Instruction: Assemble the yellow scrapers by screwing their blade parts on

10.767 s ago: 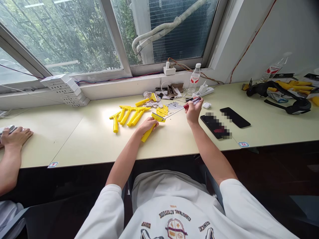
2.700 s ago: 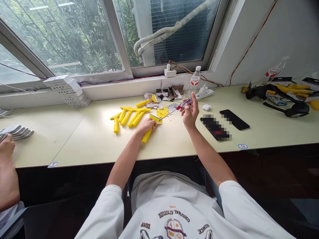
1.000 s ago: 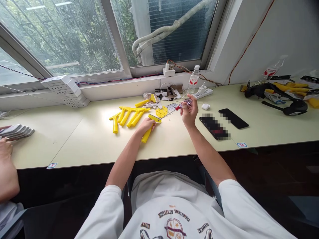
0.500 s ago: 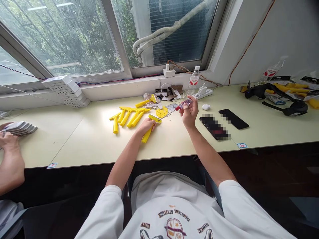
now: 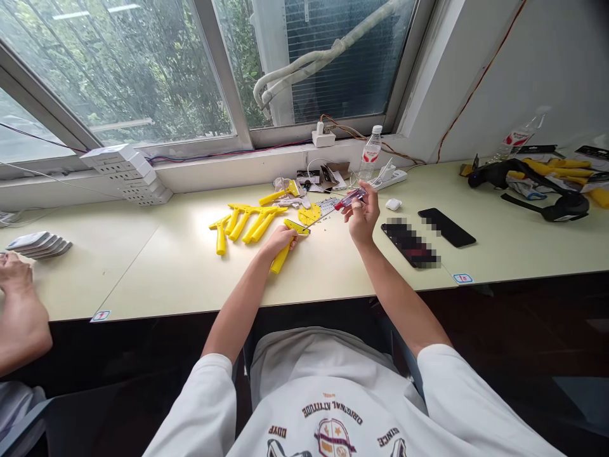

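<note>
Now: left hand [image 5: 280, 239] clamps yellow plastic T-handle scraper [image 5: 287, 244] flat on pale green desk [image 5: 166, 266]. Right hand [image 5: 361, 219] pinches red-handled screwdriver [image 5: 343, 203], tip at scraper head. Looks like screw-driving step; next needs tip seated, steady twist w/ scraper held still.

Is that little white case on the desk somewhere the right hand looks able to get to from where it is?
Probably yes. The white case lies just right of the right hand with bare desk between, though that hand is holding a screwdriver.
</note>
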The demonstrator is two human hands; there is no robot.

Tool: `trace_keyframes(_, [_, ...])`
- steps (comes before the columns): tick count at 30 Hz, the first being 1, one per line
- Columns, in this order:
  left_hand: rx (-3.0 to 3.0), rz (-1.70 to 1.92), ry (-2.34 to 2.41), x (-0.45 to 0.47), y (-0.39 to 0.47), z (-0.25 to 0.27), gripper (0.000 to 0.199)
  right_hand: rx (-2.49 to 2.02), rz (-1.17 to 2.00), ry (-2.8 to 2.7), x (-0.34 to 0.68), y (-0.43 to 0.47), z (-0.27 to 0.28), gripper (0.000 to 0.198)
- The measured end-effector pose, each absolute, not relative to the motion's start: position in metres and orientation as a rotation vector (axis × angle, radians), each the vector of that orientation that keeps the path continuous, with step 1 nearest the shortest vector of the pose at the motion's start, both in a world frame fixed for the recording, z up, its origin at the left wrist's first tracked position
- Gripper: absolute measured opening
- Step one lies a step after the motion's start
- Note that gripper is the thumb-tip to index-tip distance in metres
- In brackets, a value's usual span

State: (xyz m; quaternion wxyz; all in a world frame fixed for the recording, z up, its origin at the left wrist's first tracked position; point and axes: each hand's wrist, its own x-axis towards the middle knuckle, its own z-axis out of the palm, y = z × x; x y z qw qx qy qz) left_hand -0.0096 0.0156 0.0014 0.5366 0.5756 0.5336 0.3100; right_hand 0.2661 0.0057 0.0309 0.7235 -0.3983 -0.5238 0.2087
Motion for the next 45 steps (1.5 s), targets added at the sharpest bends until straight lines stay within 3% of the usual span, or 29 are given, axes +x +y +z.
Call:
trace_keyframes(7, [1.369, 0.736, 1.252, -0.010, 0.014, 0.003, 0.022, -0.907, 0.435, -1.092, 0.263, 0.018, 0.027, 0.063])
trace_keyframes(16, [1.277, 0.813, 1.230, -0.006, 0.009, 0.010, 0.016, -1.186, 0.676, -0.693, 0.314, 0.064, 0.008, 0.036])
trace_keyframes(20, [1.197, 0.841, 1.132, -0.007, 0.006, 0.019, 0.019, -1.468, 0.820, -0.826, 0.326, 0.068, -0.004, 0.030])
trace_keyframes(24, [1.200, 0.800, 0.983, -0.016, 0.006, 0.025, 0.020, -1.755, 0.687, -1.100, 0.330, 0.064, -0.013, 0.021])
trace_keyframes(27, [1.222, 0.742, 0.993, -0.022, 0.007, 0.025, 0.020, -1.860, 0.392, -1.253, 0.329, 0.060, -0.012, 0.017])
trace_keyframes(30, [1.246, 0.684, 1.021, -0.025, 0.007, 0.026, 0.020, -1.756, 0.204, -1.363, 0.315, 0.052, -0.004, 0.035])
trace_keyframes(37, [1.556, 0.562, 0.943, -0.019, 0.007, 0.028, 0.007, -1.121, 0.810, -1.875, 0.255, 0.021, 0.011, 0.029])
trace_keyframes(45, [2.381, 0.430, 1.274, -0.012, 0.005, 0.030, 0.020, -0.976, 0.669, -2.019, 0.247, 0.025, -0.007, 0.020])
